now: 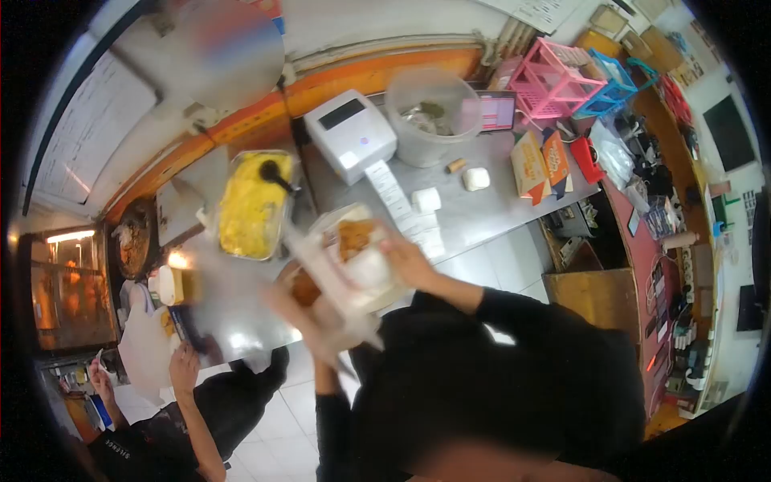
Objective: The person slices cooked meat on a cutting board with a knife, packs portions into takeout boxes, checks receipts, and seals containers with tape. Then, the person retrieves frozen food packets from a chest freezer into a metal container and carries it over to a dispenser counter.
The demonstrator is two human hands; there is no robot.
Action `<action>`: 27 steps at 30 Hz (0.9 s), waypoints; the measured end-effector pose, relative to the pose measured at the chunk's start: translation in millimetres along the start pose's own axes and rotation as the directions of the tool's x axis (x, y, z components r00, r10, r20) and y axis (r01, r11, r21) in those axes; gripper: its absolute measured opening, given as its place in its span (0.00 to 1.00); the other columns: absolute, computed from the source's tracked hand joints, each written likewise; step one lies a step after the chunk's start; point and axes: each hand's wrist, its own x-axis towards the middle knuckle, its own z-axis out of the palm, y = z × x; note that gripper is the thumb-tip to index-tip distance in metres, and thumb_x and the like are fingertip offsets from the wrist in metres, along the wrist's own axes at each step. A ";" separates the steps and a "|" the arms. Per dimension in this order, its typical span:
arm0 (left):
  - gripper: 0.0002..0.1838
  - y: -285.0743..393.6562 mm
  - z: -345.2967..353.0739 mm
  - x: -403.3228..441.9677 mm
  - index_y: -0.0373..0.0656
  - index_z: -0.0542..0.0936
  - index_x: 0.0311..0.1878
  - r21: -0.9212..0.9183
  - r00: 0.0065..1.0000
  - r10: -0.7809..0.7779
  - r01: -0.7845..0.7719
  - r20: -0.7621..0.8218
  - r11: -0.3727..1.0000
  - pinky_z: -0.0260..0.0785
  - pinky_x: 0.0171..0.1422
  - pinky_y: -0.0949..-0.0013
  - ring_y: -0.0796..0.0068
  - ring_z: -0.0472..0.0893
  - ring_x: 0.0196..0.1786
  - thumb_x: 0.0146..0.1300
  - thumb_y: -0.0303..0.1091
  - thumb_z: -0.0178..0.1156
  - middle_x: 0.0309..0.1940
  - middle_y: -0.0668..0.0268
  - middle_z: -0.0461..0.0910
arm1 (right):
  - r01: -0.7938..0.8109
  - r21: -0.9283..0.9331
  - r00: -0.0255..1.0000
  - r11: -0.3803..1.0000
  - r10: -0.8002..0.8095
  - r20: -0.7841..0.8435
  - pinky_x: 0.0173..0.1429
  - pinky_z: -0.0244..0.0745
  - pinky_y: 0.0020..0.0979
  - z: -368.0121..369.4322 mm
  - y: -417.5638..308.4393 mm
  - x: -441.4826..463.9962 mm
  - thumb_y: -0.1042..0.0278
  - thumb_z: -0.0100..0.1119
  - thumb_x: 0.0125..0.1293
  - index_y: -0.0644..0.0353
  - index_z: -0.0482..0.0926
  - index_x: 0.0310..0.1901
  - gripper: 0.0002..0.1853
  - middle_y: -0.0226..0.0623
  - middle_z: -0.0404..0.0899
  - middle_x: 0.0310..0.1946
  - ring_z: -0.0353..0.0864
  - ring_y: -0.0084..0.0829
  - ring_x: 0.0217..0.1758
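A white takeaway box is in front of my chest, its lid raised and blurred. Brown fried food and a white lump that I cannot make out lie inside it. My right hand grips the box along its right side. On the other side, my left hand is smeared by motion but closed on the box's lower left part. More brown food shows near my left fingers. A label printer stands beyond, with a long printed strip hanging toward the box.
A tray of yellow food with a black ladle stands left on the steel counter. Behind are a clear plastic bucket, paper rolls, a printed carton and a pink rack. A co-worker's hand is at lower left.
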 end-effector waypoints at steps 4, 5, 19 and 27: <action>0.33 -117.4 133.1 -46.1 0.40 0.55 0.71 -0.127 0.927 -0.227 0.274 0.299 0.953 0.58 0.69 0.66 0.68 0.64 0.66 0.73 0.55 0.38 0.67 0.57 0.60 | -0.106 -0.027 0.961 0.994 0.095 -0.260 0.71 0.56 0.36 -145.7 102.6 -30.8 0.45 0.39 0.73 0.59 0.58 0.69 0.32 0.50 0.65 0.65 0.63 0.41 0.69; 0.34 -149.8 157.6 -58.2 0.40 0.54 0.72 -0.142 0.887 -0.270 0.343 0.374 0.929 0.58 0.69 0.66 0.69 0.64 0.66 0.73 0.55 0.38 0.68 0.57 0.59 | -0.152 -0.072 0.946 0.986 0.124 -0.299 0.72 0.54 0.35 -178.9 116.2 -42.0 0.45 0.40 0.72 0.60 0.56 0.70 0.33 0.50 0.63 0.66 0.62 0.42 0.70; 0.35 -318.3 296.7 -79.5 0.37 0.60 0.68 0.742 0.861 -0.433 0.104 0.266 0.663 0.54 0.67 0.56 0.51 0.64 0.61 0.70 0.56 0.40 0.61 0.48 0.64 | -0.337 -0.351 0.895 0.874 0.181 -0.408 0.51 0.74 0.40 -316.7 314.8 -10.8 0.48 0.44 0.71 0.61 0.69 0.59 0.26 0.52 0.80 0.44 0.80 0.45 0.46; 0.15 -300.8 290.8 -71.9 0.42 0.77 0.52 0.803 0.949 0.076 -0.302 0.307 0.514 0.66 0.44 0.56 0.60 0.74 0.41 0.65 0.34 0.54 0.34 0.55 0.77 | -0.074 -0.917 0.755 0.391 -0.579 -0.308 0.42 0.73 0.43 -355.9 204.5 53.6 0.65 0.53 0.63 0.64 0.77 0.36 0.10 0.47 0.81 0.30 0.80 0.42 0.34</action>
